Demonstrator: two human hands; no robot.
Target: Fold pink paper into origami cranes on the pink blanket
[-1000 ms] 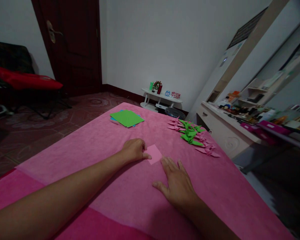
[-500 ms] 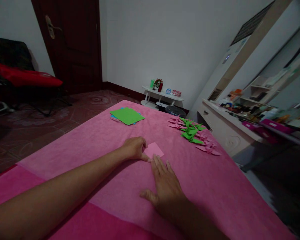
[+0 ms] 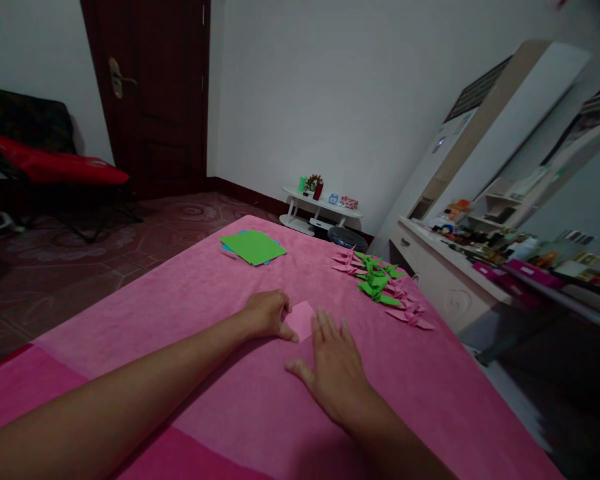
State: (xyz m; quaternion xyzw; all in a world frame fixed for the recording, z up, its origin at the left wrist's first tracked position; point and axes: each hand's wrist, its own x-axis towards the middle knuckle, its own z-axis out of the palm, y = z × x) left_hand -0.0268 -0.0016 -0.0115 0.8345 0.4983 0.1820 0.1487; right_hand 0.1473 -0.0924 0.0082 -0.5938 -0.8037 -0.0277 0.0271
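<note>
A small folded square of pink origami paper point(image 3: 301, 319) lies on the pink cloth between my hands. My left hand point(image 3: 269, 315) has its fingers curled at the paper's left side, with the thumb along the near left edge, gripping it. Flat and open, my right hand point(image 3: 336, 363) rests its fingertips on the paper's right edge, thumb spread out to the left. That right corner is hidden under the fingers. Beyond, to the right, several folded paper cranes sit in a cluster, some green point(image 3: 375, 288) and some pink point(image 3: 411, 316).
A stack of square paper with a green sheet point(image 3: 254, 247) on top lies at the far left of the cloth-covered surface point(image 3: 180, 280). A cluttered dresser point(image 3: 435, 267) borders the right side. A low white stand point(image 3: 325, 205) stands against the wall; a red chair point(image 3: 75, 167) is at left.
My right fingertips have slid from the paper's near corner to its right edge. My left hand keeps its place at the paper. The camera view has shifted slightly upward.
</note>
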